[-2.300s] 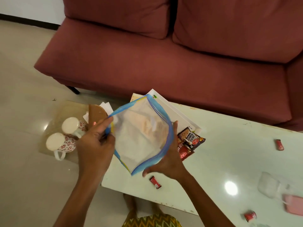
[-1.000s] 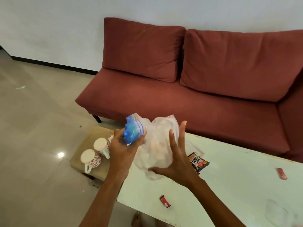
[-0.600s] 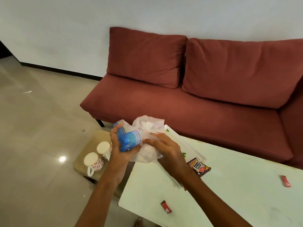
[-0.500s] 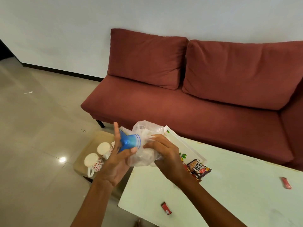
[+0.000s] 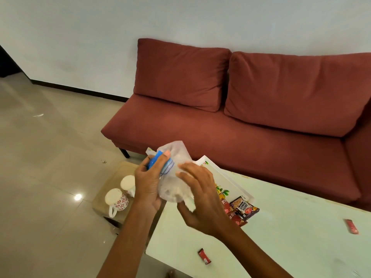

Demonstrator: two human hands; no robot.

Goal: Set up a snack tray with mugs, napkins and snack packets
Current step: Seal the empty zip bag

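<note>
Above the left end of the white table [image 5: 291, 237], both hands are gripping a crumpled clear plastic bag [image 5: 176, 167] with a blue zip edge. Left hand [image 5: 147, 182] is wrapping its fingers around the bunched blue end, thumb pressing on top. Right hand [image 5: 202, 199] is pressing against the bag's right side with fingers curled and close together. Two white mugs [image 5: 117, 198] with red floral print are standing side by side on a low brown stool [image 5: 109, 183] to the left, beside the table. White tray [image 5: 224, 181] is lying on the table just behind the right hand, with snack packets [image 5: 244, 209] resting against its near edge. Two small red sachets [image 5: 204, 256] are lying well apart on the tabletop. Red sofa [image 5: 230, 125] is standing behind the table.
</note>
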